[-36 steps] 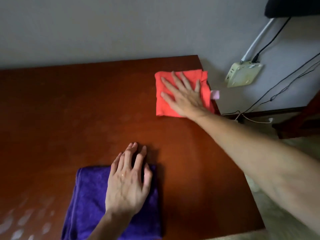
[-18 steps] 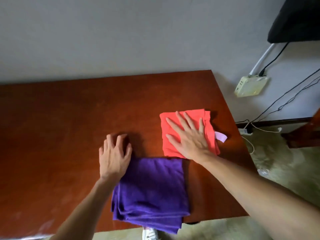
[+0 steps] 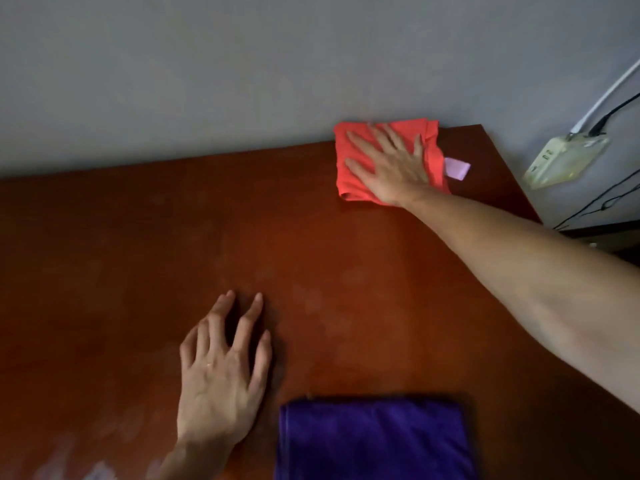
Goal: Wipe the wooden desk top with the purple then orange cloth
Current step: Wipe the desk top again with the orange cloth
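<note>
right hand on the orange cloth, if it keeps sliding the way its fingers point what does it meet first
Probably the wall: the right hand lies flat on the orange cloth, whose far edge already sits at the desk top's back edge.

2 cloths — 1 orange cloth [image 3: 360, 161] | 1 purple cloth [image 3: 374, 441] | 2 hands | 1 desk [image 3: 138, 254]
</note>
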Demonstrator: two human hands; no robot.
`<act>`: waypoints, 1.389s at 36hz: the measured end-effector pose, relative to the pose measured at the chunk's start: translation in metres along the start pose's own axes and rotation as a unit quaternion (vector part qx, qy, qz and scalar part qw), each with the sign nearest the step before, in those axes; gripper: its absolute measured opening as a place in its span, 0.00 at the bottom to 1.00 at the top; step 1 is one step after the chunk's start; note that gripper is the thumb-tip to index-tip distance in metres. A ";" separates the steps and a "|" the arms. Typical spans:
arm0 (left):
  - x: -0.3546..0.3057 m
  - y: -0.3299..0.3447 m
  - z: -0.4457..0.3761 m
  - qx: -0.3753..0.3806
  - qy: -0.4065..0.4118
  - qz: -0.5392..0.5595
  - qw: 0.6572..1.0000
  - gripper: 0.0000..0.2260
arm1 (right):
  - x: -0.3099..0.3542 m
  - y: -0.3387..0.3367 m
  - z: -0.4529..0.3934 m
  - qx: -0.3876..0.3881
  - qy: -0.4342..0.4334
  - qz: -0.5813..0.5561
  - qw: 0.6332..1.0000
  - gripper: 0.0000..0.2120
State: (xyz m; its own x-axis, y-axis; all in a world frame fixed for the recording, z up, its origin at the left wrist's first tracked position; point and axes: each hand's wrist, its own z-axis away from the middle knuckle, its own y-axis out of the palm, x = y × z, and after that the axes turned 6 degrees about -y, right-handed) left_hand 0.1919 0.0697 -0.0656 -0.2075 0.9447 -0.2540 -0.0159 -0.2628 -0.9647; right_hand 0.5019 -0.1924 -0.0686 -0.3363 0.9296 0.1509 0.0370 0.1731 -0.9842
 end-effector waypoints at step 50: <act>0.106 -0.027 -0.033 -0.029 0.040 0.015 0.999 0.22 | 0.121 0.021 -0.017 0.013 -0.068 0.015 0.998 0.29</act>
State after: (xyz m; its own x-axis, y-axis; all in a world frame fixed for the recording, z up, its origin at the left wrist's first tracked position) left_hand 0.2031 0.1834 -0.0683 -0.1287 0.9495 -0.2863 0.0456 -0.2827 -0.9581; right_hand 0.4774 -0.0706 -0.0691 -0.4593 0.8815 0.1099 0.0249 0.1364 -0.9903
